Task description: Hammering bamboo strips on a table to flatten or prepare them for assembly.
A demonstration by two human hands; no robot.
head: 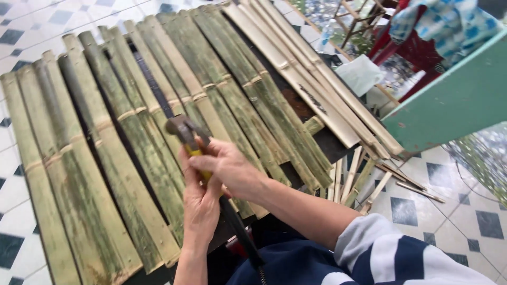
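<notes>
Both hands meet at centre frame on one tool. Left hand (199,203) wrapped from below around yellow handle (196,154) of a knife (182,129) with a dark metal head, fingers curled tight on it. Right hand (228,168) comes in from the right, closed over the same handle from above, thumb and fingers pinching near the yellow part. Knife head sits just above the hands, resting on or just over the split bamboo slats (121,158); cannot tell if it touches. Slats lie side by side in a fan, green and mossy, pale bands at the nodes, propped on a dark surface underneath. Paler, cleaner bamboo strips (317,84) lie at upper right. Thin offcut sticks (364,182) on tiled floor (465,221) at right. Teal board (454,100) at the right edge. Striped sleeve (391,253) on right arm.
</notes>
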